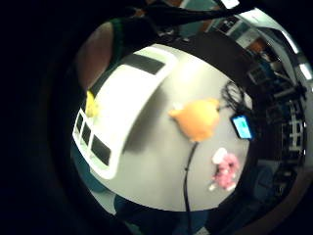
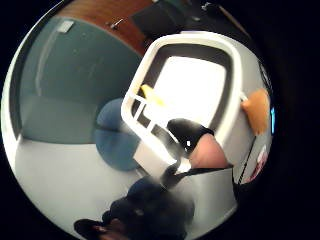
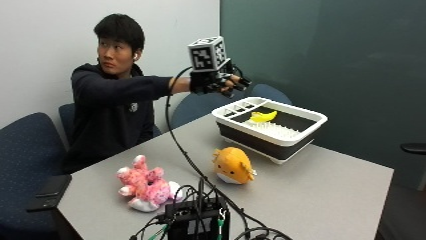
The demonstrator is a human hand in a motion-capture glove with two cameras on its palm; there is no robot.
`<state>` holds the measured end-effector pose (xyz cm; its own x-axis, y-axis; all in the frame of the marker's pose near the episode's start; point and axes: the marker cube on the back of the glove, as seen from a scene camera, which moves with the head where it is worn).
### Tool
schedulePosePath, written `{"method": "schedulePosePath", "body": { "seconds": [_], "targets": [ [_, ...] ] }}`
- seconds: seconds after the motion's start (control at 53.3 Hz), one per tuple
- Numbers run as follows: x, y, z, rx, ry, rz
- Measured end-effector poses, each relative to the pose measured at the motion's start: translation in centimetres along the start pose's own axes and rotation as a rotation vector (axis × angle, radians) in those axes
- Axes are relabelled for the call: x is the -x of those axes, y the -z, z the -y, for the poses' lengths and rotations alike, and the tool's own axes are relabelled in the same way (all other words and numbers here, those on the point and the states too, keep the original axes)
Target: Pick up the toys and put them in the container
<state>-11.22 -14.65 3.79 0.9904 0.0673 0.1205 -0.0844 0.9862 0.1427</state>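
A: Above the near rim of the white-rimmed, dark-walled plastic dish-rack container [image 3: 269,131], the black-gloved right hand [image 3: 214,82] is hovering, arm stretched out over the grey table [image 3: 319,190].

B: Carrying anything?

A: Nothing showing. Fingers are sitting loosely spread, gripping no toy. The thumb side palm view is looking straight down into the container [image 2: 192,95]; one fingertip [image 2: 207,152] is poking into the frame with nothing against it.

B: What's lying inside?

A: One small yellow soft toy [image 3: 261,117], resting by the slotted end compartments. Same toy is showing yellow [image 2: 151,95] against the pale floor in the palm view.

B: Remaining?

A: Two, both sitting on the table, well apart from the hand. The round orange plush fish [image 3: 233,166] is lying near the container's front corner. The pink-and-white plush animal [image 3: 144,183] is lying further along, close to a black box with cables [image 3: 198,220].

B: Progress?

A: Judging one of three done. Orange one is looking like the nearest next pick, pink after that.
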Motion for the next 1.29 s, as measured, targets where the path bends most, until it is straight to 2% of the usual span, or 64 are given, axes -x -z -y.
{"method": "schedulePosePath", "body": {
  "seconds": [0.169, 0.263, 0.375, 0.563, 0.694, 0.956, 1.163, 1.294],
  "targets": [
    [-5.8, 1.9, -7.5, -0.060, -0.201, -0.148],
    [-12.3, 3.7, -10.6, 0.068, -0.350, -0.166],
    [-17.9, 4.6, -14.1, 0.194, -0.455, -0.186],
    [-24.8, 3.2, -18.1, 0.132, -0.591, -0.103],
    [-27.4, 0.1, -18.6, 0.160, -0.641, -0.047],
    [-28.9, -6.5, -16.5, 0.240, -0.631, -0.056],
    [-29.4, -10.2, -15.7, 0.293, -0.653, -0.177],
    [-29.2, -10.8, -15.3, 0.237, -0.635, -0.337]
  ]
}}
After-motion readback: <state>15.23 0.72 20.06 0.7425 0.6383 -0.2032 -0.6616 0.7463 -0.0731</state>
